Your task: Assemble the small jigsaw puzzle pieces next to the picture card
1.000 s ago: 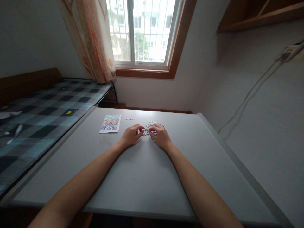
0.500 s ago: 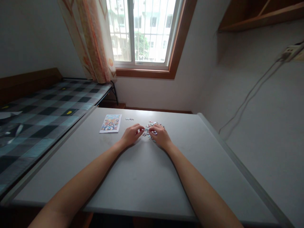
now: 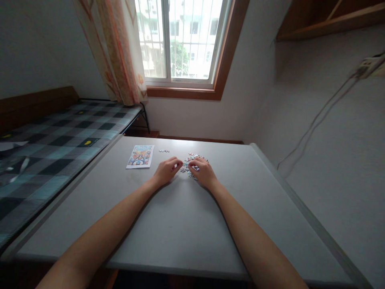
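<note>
Both hands meet over a heap of small jigsaw puzzle pieces (image 3: 197, 155) on the white table. My left hand (image 3: 167, 170) is closed in a pinch at the heap's left edge. Opposite it, my right hand (image 3: 203, 171) pinches too and covers part of the heap. Between the fingertips shows a light bluish puzzle piece (image 3: 185, 164); its outline is too small to make out fully. A short joined strip of puzzle pieces (image 3: 164, 151) lies beyond my left hand. Left of that rests a printed picture sheet (image 3: 140, 156) with a colourful design.
The white table (image 3: 174, 224) has a raised edge on its right side. A bed with a checked cover (image 3: 90, 128) stands along the left. Behind are a curtain (image 3: 120, 52) and a window (image 3: 189, 40). A cable (image 3: 315, 118) hangs on the right wall.
</note>
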`<action>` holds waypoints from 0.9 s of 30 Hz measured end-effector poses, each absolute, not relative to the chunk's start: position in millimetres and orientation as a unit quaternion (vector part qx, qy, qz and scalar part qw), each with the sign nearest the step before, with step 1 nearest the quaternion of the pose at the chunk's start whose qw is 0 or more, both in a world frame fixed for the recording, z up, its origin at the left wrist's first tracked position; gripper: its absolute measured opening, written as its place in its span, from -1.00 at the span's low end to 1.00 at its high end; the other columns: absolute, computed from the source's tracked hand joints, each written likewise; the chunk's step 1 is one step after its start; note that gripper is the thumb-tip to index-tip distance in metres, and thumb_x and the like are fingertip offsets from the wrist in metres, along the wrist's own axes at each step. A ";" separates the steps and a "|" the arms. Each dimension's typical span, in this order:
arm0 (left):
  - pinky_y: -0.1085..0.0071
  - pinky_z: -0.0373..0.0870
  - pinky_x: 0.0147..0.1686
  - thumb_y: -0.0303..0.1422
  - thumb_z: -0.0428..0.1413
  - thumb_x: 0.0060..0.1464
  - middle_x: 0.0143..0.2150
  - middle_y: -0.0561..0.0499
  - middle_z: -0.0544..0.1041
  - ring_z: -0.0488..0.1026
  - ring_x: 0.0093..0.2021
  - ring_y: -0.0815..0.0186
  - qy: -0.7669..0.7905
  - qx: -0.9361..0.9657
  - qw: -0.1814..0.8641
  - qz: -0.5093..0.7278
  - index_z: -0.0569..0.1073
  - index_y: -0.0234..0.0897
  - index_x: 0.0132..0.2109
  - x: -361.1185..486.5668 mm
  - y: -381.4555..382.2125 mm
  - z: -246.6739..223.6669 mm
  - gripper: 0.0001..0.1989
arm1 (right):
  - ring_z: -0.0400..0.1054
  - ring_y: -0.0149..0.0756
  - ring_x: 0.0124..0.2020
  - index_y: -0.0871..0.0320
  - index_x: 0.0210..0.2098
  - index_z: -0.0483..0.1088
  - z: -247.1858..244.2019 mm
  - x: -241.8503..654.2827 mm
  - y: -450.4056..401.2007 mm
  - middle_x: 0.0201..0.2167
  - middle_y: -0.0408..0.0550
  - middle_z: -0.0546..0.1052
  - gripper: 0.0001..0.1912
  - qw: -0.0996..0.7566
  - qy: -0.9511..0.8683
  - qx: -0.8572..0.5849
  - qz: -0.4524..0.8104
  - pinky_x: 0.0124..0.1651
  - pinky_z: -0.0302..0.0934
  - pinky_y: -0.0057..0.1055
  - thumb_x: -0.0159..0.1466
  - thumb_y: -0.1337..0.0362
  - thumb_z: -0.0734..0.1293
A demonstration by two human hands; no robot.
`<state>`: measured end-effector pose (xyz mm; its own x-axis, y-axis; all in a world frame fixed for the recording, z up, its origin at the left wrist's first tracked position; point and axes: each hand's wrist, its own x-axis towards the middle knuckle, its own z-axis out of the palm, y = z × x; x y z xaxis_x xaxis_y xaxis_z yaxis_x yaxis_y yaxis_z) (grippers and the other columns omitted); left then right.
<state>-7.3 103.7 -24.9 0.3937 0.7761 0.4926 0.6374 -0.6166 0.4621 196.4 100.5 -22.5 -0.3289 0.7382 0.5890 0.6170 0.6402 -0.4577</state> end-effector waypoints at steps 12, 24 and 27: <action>0.52 0.26 -0.38 -0.29 0.00 0.24 -0.28 0.06 0.49 0.34 -0.49 0.48 0.428 0.826 0.101 0.351 0.48 -0.23 -0.21 -7.8 103.8 -25.1 -0.81 | 0.37 -0.24 -0.24 0.10 -0.37 0.49 -22.7 196.9 101.4 -0.36 -0.06 0.51 -0.90 0.411 -0.814 -0.403 0.084 -0.10 0.25 -0.31 0.24 0.37 0.33; 0.50 0.27 -0.39 -0.26 0.00 0.23 -0.30 0.07 0.49 0.35 -0.51 0.46 0.439 0.826 0.095 0.341 0.47 -0.20 -0.17 -8.5 102.9 -25.2 -0.81 | 0.36 -0.23 -0.24 0.06 -0.35 0.50 -24.3 198.3 103.6 -0.35 -0.08 0.54 -0.88 0.385 -0.823 -0.414 0.045 -0.09 0.22 -0.28 0.28 0.34 0.33; 0.51 0.27 -0.39 -0.28 0.01 0.22 -0.30 0.07 0.49 0.34 -0.51 0.47 0.437 0.825 0.094 0.345 0.47 -0.21 -0.20 -8.3 103.4 -25.4 -0.82 | 0.36 -0.23 -0.23 0.07 -0.35 0.50 -24.3 198.2 103.4 -0.34 -0.08 0.54 -0.89 0.383 -0.826 -0.411 0.046 -0.09 0.22 -0.29 0.28 0.34 0.33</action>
